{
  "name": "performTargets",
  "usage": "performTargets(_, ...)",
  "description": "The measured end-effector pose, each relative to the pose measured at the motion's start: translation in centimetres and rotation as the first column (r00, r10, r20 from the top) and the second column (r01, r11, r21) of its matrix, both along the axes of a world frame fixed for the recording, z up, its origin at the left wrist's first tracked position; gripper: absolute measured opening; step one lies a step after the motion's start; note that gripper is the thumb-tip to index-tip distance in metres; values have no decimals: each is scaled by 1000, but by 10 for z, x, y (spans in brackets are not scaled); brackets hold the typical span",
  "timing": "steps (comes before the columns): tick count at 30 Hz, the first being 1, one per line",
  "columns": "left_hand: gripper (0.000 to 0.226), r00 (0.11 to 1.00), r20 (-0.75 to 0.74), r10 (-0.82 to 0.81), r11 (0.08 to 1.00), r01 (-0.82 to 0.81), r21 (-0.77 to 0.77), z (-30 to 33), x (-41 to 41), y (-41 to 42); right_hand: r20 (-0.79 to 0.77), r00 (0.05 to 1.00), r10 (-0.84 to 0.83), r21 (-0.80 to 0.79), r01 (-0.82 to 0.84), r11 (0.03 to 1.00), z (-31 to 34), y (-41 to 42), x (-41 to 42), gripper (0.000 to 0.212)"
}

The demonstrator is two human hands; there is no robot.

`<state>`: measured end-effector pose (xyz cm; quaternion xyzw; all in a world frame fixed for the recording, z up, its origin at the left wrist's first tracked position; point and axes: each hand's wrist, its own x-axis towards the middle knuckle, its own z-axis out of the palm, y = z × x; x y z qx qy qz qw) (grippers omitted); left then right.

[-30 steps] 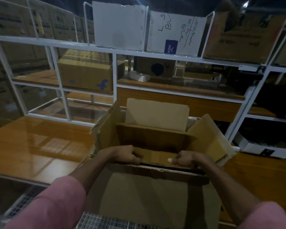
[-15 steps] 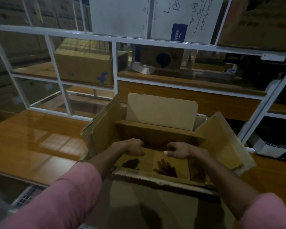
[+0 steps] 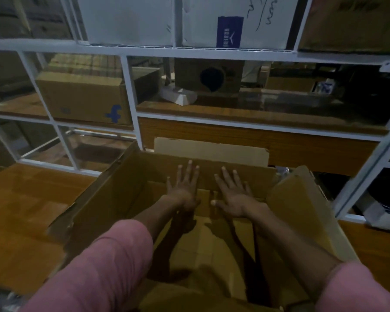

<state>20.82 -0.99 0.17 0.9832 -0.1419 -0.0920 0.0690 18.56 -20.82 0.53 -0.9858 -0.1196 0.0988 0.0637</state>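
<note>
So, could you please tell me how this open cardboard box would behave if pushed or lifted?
Probably light: the cardboard box looks empty inside. Its flaps seem floppy, splaying outward, the left flap ragged-edged, so lifting there may tear. The base likely flexes where the left hand and right hand rest flat.

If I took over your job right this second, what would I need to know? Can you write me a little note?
Left hand: open, fingers spread, pressing flat inside the cardboard box.
Right hand: open and flat beside it, doing the same.
Where: the box sits on the wooden table in front of the shelves, with its top flaps standing open.
Done: the box is opened up; nothing packed shows inside.
Left: probably press the bottom flaps flat, then fill and close it.
</note>
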Motion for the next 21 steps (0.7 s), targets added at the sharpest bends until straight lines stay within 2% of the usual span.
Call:
performTargets(3,109,990,143,7,1000,-9,12,0,30,-12,58,998,-32,-1,32,999,0,-10,30,88)
performTargets(5,103,985,174,-14,1000,14,3,1,51,-16,118,992,-51,1,52,999,-2,-17,49,87)
performTargets(9,99,995,101,-26,998,21,53,-6,81,-22,155,985,-73,-24,77,997,-6,-31,75,82)
performTargets(13,98,999,51,-16,999,14,31,-21,97,-25,181,981,-74,-24,80,997,-13,-40,87,75)
performTargets(18,98,999,34,-7,1000,7,10,-19,106,-25,200,977,-73,-25,79,997,-21,-40,93,77)
performTargets(21,95,997,77,-14,1000,12,26,-20,98,-24,252,966,-61,-44,75,996,-27,-38,86,76)
